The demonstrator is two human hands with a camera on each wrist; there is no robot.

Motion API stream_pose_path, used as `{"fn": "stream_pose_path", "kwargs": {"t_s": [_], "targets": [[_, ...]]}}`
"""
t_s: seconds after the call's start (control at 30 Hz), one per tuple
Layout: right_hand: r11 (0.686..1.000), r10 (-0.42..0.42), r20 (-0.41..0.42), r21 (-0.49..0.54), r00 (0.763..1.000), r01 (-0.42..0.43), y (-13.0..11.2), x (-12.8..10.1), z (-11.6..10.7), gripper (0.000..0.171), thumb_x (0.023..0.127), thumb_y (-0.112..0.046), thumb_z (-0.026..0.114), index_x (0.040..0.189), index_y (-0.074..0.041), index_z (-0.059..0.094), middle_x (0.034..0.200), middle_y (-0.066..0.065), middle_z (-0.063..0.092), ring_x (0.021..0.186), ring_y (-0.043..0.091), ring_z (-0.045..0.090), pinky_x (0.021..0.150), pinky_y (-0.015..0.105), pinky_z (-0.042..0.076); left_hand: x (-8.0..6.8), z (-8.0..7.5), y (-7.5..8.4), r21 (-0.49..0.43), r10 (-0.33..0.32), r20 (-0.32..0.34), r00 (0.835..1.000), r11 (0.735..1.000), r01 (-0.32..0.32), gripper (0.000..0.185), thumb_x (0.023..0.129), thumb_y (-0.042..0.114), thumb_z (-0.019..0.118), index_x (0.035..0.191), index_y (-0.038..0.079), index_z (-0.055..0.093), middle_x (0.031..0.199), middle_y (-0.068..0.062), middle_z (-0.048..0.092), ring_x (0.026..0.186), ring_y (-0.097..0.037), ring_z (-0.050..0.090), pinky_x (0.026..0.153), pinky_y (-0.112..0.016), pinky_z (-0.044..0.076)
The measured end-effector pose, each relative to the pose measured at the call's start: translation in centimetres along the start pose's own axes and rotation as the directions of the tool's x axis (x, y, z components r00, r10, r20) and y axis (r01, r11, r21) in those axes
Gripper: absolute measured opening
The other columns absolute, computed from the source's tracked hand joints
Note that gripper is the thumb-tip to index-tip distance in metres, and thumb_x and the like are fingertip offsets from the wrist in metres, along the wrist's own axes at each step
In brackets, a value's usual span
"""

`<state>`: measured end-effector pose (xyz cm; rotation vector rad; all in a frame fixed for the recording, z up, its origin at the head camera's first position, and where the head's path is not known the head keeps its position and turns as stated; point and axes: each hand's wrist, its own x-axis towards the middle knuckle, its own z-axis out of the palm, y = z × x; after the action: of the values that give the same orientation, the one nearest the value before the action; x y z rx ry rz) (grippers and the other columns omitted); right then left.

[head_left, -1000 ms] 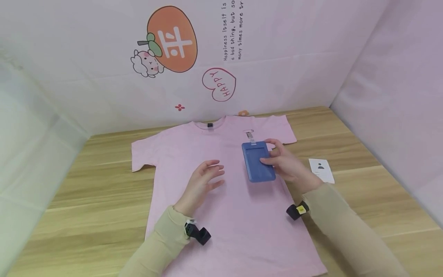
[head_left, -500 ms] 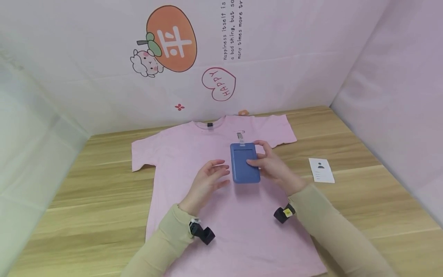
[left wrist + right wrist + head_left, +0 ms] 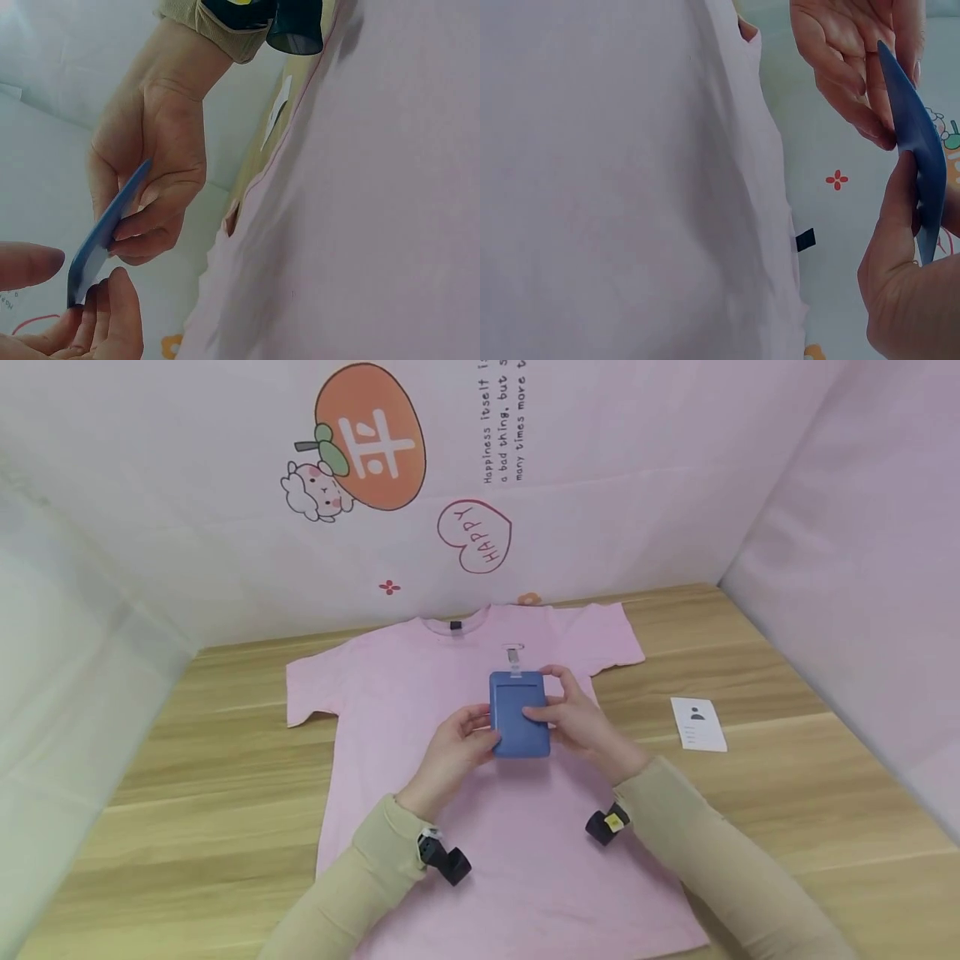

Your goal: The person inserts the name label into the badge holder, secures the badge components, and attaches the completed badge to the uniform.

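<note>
A blue badge holder with a clear strap and a metal clip at its top is upright between both hands, raised over a pink T-shirt. My right hand grips its right edge, thumb on the face and fingers behind. At the left edge, my left hand has its thumb over the lower corner and fingertips behind. In the left wrist view the badge holder appears edge-on, fingertips touching its rim and the thumb close to the other side. The right wrist view also has the badge holder edge-on.
The T-shirt lies spread flat on a wooden table, neck toward the back. To its right lies a white card with a dark person icon. Printed cloth walls stand behind and at both sides.
My right hand has carried the badge holder leftward, from the shirt's right side toward its middle. My left hand has moved slightly right and now takes its left edge.
</note>
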<state>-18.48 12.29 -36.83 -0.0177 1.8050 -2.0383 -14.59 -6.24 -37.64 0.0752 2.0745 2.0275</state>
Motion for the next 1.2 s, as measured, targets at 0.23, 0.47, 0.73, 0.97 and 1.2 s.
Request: {"fn": "stream_pose_path", "kwargs": {"t_s": [0.23,0.47,0.73,0.97,1.2], "targets": [[0.999,0.003,-0.028,-0.035,1.000,-0.004,0.3,0.0,0.5,0.064,0.093,0.004,0.050,0.139,-0.016,0.010,0.142,0.034,0.033,0.120,0.040,0.048,0.099,0.051,0.045,0.0,0.4,-0.2,-0.005,-0.001,-0.034,0.999,1.000,0.001,0.050,0.089,-0.002,0.057,0.136,-0.002,0.041,0.126,-0.024,0.055,0.105,-0.024,0.060,0.082,-0.031,0.056],[0.996,-0.020,-0.023,-0.082,1.000,0.018,0.4,-0.1,0.5,0.061,0.093,-0.001,0.053,0.138,-0.015,0.014,0.131,0.029,0.047,0.109,0.030,0.055,0.092,0.043,0.050,0.0,0.3,-0.4,0.009,0.003,-0.048,0.999,1.000,-0.002,0.050,0.088,-0.006,0.054,0.136,-0.002,0.040,0.125,-0.024,0.055,0.103,-0.023,0.061,0.078,-0.029,0.056],[0.987,-0.125,-0.101,-0.110,0.987,0.114,-0.1,0.1,-1.3,0.045,0.099,-0.018,0.047,0.135,-0.003,0.024,0.092,-0.001,0.057,0.086,0.012,0.057,0.078,0.024,0.054,-0.4,0.0,-0.2,0.015,0.011,-0.067,0.998,1.000,-0.010,0.053,0.084,-0.009,0.054,0.136,-0.005,0.041,0.123,-0.025,0.056,0.097,-0.021,0.061,0.077,-0.029,0.056],[0.949,-0.255,-0.186,-0.237,0.949,0.209,-1.0,0.2,-3.0,0.040,0.102,-0.022,0.040,0.134,-0.001,0.031,0.109,0.012,0.046,0.089,0.011,0.054,0.078,0.017,0.052,-0.8,-0.2,0.1,0.015,-0.006,-0.048,0.999,1.000,0.007,0.054,0.082,-0.010,0.056,0.134,-0.004,0.043,0.120,-0.024,0.058,0.089,-0.013,0.062,0.072,-0.028,0.057],[0.831,-0.421,-0.088,-0.436,0.903,0.345,-0.9,0.5,-4.3,0.042,0.099,-0.010,0.046,0.138,0.000,0.036,0.130,0.022,0.044,0.112,0.028,0.049,0.098,0.033,0.043,-1.2,-0.6,0.0,0.018,-0.034,-0.016,0.999,0.999,0.034,0.053,0.083,-0.010,0.056,0.134,-0.001,0.045,0.120,-0.022,0.059,0.090,-0.015,0.062,0.071,-0.027,0.056]]}}
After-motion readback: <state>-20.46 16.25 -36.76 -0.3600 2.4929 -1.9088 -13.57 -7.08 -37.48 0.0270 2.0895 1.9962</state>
